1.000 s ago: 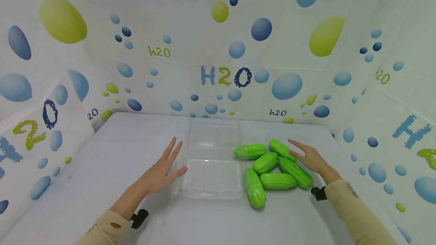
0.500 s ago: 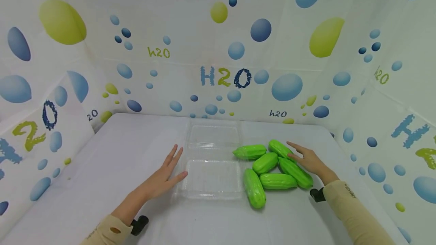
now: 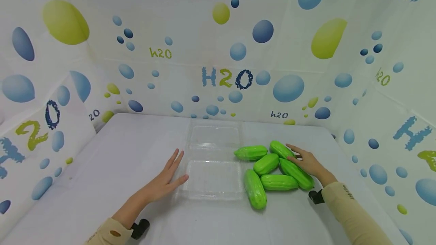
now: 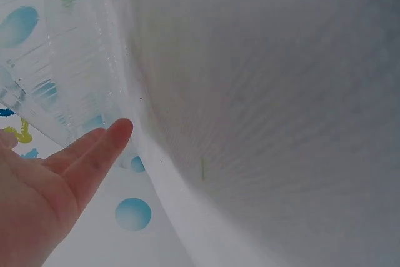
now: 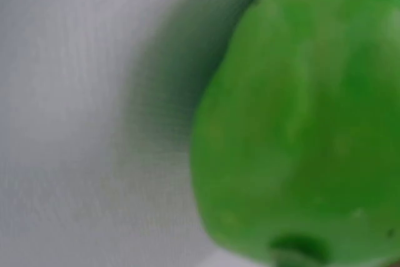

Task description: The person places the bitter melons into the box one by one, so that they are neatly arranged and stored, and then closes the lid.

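Observation:
Several bright green, ridged, cucumber-shaped vegetables [image 3: 266,163] lie grouped on the right of the table. My right hand [image 3: 308,162] is over the near end of the farthest one [image 3: 280,148], its fingers loosely extended and its thumb beside the vegetable; whether it touches is unclear. The right wrist view is filled by one green vegetable [image 5: 300,123] close up, with no fingers plainly showing. A clear plastic clamshell container [image 3: 214,179] lies unfolded in the middle. Beside its left edge is my left hand [image 3: 162,182], fingers spread, holding nothing; in the left wrist view its fingers [image 4: 94,161] are straight.
A white-covered table [image 3: 112,169] runs back to a white curtain [image 3: 184,18] printed with blue and green drops, which also hangs on both sides. The container's other half [image 3: 214,136] lies toward the back. One vegetable [image 3: 255,189] lies against the container's right side.
My right hand has come slightly down and left onto the farthest vegetable. My left hand has shifted a little toward me. The vegetables and container have stayed put.

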A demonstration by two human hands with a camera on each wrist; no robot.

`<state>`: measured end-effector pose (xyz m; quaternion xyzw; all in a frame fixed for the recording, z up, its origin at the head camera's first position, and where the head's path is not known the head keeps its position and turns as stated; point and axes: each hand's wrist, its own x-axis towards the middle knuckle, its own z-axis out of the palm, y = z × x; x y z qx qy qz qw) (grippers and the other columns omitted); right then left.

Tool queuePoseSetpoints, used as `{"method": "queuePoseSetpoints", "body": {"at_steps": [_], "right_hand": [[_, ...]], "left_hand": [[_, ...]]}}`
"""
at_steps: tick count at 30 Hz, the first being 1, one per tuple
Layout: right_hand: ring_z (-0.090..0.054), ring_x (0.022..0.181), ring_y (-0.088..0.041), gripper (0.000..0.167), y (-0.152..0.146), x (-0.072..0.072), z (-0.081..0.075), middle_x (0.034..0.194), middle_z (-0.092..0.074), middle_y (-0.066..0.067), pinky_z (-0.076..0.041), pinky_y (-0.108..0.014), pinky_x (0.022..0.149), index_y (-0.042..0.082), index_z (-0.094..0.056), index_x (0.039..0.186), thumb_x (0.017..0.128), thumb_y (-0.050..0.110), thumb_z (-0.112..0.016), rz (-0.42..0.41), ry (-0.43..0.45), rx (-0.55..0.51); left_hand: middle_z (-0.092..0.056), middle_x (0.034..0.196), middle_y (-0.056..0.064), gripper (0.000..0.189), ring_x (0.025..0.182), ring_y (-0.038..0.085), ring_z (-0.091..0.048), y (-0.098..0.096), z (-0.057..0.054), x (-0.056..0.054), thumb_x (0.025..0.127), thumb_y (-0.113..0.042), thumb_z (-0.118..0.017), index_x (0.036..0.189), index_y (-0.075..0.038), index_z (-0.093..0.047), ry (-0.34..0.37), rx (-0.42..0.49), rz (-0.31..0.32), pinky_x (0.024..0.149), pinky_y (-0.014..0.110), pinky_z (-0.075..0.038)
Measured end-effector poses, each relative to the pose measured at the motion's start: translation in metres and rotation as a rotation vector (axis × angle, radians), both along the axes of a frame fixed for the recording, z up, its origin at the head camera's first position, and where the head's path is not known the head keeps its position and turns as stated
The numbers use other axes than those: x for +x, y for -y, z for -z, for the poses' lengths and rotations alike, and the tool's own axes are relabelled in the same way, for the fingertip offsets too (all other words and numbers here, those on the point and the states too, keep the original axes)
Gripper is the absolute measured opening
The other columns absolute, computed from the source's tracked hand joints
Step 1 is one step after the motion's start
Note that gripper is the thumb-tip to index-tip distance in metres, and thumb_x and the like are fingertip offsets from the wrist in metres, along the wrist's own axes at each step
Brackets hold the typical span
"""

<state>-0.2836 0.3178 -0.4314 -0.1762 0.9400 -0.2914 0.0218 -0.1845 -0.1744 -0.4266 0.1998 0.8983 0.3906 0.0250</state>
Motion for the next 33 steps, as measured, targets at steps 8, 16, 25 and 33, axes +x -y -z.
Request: {"method": "queuePoseSetpoints", "body": {"at_steps": [8, 16, 25, 33], "right_hand": [[-0.047, 0.108, -0.051, 0.057, 0.001, -0.002, 0.003, 0.137, -0.034, -0.030, -0.040, -0.058, 0.086, 0.002, -0.033, 0.140, 0.095, 0.032, -0.050, 0.010, 0.020, -0.021], [-0.048, 0.108, -0.050, 0.057, 0.003, -0.003, -0.001, 0.134, -0.035, -0.034, -0.041, -0.057, 0.086, 0.003, -0.032, 0.141, 0.095, 0.031, -0.051, 0.025, 0.057, -0.029], [-0.047, 0.109, -0.050, 0.059, 0.001, -0.006, 0.000, 0.132, -0.036, -0.035, -0.041, -0.056, 0.086, 0.003, -0.031, 0.142, 0.094, 0.030, -0.053, 0.015, 0.101, -0.064], [-0.051, 0.104, -0.045, 0.060, 0.000, -0.009, 0.001, 0.133, -0.034, -0.036, -0.046, -0.048, 0.082, 0.000, -0.031, 0.141, 0.093, 0.029, -0.053, 0.007, 0.143, -0.100]], "left_hand": [[0.014, 0.151, 0.012, 0.079, 0.130, 0.045, -0.022, 0.000, 0.002, 0.001, 0.093, -0.039, -0.050, 0.148, -0.012, 0.001, 0.105, 0.055, 0.025, 0.091, 0.059, -0.036], [0.016, 0.151, 0.011, 0.079, 0.125, 0.050, -0.029, -0.003, 0.005, 0.006, 0.093, -0.033, -0.054, 0.148, -0.020, 0.001, 0.146, 0.085, 0.053, 0.088, 0.057, -0.040], [0.015, 0.151, 0.013, 0.079, 0.127, 0.047, -0.028, -0.004, 0.006, 0.010, 0.093, -0.035, -0.052, 0.148, -0.019, 0.002, 0.138, 0.073, 0.072, 0.093, 0.062, -0.031], [0.015, 0.150, 0.015, 0.079, 0.130, 0.046, -0.020, -0.003, 0.005, 0.010, 0.094, -0.033, -0.051, 0.148, -0.016, 0.003, 0.129, 0.060, 0.079, 0.097, 0.062, -0.025]]}}
